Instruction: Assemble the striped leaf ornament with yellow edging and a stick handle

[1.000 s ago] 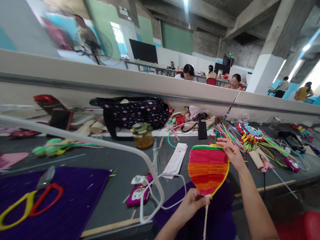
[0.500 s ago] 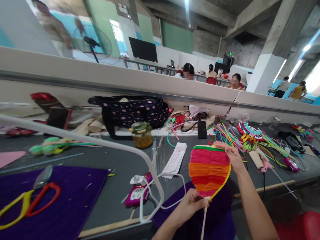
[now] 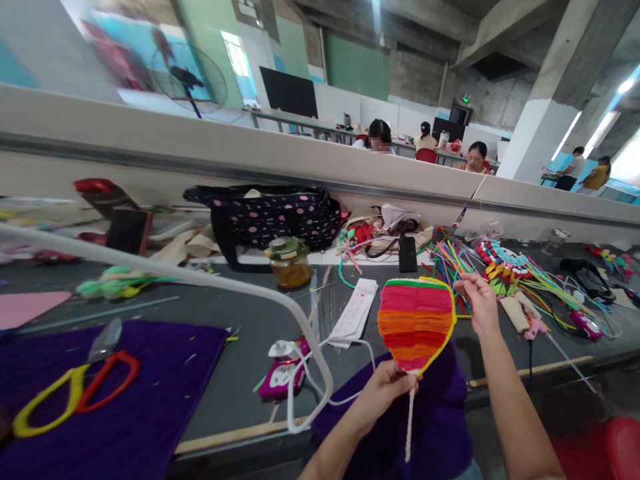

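orange-striped paddle [image 3: 417,323] is pinched by left hand [image 3: 387,387], right hand [image 3: 479,300] raised beside it.

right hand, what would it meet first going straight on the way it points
Probably the yellow edge of the striped piece, right by the fingers; depth is unclear, so the right hand might clear it toward the coloured stems.

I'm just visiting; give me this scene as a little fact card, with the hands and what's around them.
Left hand: pinching the striped piece at its narrow lower end
Right hand: fingertips beside the piece's yellow edge; contact unclear
Piece colours: mainly pink, orange, red
Scissors: yellow and red handles, lying on purple cloth
Behind: glass jar before a spotted bag
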Motion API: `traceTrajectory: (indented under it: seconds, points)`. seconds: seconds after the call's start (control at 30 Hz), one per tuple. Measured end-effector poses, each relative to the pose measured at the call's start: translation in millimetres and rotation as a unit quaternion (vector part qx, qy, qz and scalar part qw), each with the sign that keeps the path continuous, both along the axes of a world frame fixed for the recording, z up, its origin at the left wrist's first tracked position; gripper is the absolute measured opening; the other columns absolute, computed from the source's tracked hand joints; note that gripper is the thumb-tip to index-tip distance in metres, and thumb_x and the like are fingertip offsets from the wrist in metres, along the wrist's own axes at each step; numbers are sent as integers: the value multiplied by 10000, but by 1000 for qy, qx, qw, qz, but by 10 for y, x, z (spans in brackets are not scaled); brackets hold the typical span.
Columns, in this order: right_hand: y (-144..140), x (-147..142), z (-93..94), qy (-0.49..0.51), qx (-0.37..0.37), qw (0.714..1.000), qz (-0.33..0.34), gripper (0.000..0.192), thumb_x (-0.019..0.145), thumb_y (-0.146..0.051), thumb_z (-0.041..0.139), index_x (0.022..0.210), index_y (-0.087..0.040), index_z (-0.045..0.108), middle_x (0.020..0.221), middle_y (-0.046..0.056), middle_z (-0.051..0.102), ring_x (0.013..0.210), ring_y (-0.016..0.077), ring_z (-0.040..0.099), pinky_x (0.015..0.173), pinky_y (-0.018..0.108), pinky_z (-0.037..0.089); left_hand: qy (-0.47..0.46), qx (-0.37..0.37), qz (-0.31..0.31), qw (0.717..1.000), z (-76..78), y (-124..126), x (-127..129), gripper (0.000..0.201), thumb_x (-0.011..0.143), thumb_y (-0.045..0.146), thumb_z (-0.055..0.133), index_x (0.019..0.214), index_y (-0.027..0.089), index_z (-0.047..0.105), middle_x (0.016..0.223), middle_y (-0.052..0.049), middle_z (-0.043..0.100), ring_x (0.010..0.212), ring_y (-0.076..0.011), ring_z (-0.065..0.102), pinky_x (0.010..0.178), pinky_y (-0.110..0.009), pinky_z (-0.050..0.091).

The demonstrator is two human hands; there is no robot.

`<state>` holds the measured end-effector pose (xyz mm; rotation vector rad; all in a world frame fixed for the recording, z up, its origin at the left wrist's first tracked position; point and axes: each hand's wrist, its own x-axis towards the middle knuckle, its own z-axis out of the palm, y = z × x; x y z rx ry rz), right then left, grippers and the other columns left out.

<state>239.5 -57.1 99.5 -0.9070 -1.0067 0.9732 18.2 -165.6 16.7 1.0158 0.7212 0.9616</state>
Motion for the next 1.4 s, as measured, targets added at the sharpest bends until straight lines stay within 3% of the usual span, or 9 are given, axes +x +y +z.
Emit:
traceTrajectory:
  seconds: [0.1, 0.2, 0.27, 0.4, 0.53, 0.93, 1.4]
  points:
    - [-53, 58, -133, 0, -20, 999, -42, 278, 715, -425, 784, 804, -176, 697, 516, -48, 628, 345, 49, 408, 397, 182, 383, -7, -15, 39, 999, -10, 39, 43, 322, 657, 410, 831, 782, 126, 747, 684, -42, 682, 654, -161, 586, 677, -273, 457]
    - [-226, 12, -301, -1, -46, 998, -33, 306, 769, -464, 731, 709, -170, 671, 346, -109, 405, 287, 35, 261, 330, 168, 262, -14, -25, 72, 997, -1, 78, 87, 345, 646, 431, 831, 760, 117, 743, 644, -37, 671, 619, -154, 580, 660, -270, 444]
    - [-377, -71, -423, -7, -69, 998, -11, 342, 775, -483, 721, 654, -172, 648, 357, -107, 381, 301, 34, 277, 332, 165, 255, -14, -34, 83, 996, 12, 100, 113, 360, 637, 441, 832, 755, 113, 741, 640, -37, 671, 613, -154, 583, 660, -275, 444]
    - [-656, -269, -630, -23, -107, 992, 60, 264, 718, -418, 790, 733, -177, 684, 570, -50, 575, 413, 42, 425, 393, 162, 339, -21, -39, 100, 994, 39, 134, 156, 356, 624, 428, 843, 768, 118, 745, 647, -33, 678, 622, -154, 586, 667, -275, 444]
    - [-802, -396, -733, 11, -130, 985, 113, 229, 721, -390, 790, 764, -189, 691, 660, -40, 610, 442, 49, 433, 410, 174, 355, -29, -24, 105, 994, 66, 149, 192, 340, 618, 417, 850, 757, 123, 749, 643, -28, 679, 605, -144, 568, 653, -266, 440]
    - [-786, -435, -788, 34, -130, 985, 111, 304, 734, -405, 779, 670, -168, 599, 601, -53, 552, 426, 36, 380, 397, 171, 282, -4, 18, 89, 996, 77, 117, 225, 310, 676, 395, 817, 831, 131, 770, 716, -44, 722, 655, -157, 590, 673, -263, 460]
    - [-811, -473, -734, 22, -128, 986, 102, 292, 753, -403, 755, 687, -169, 594, 599, -63, 528, 413, 28, 358, 384, 168, 277, 16, 38, 95, 995, 106, 114, 220, 271, 673, 398, 810, 736, 138, 768, 689, -37, 725, 646, -162, 590, 667, -260, 451]
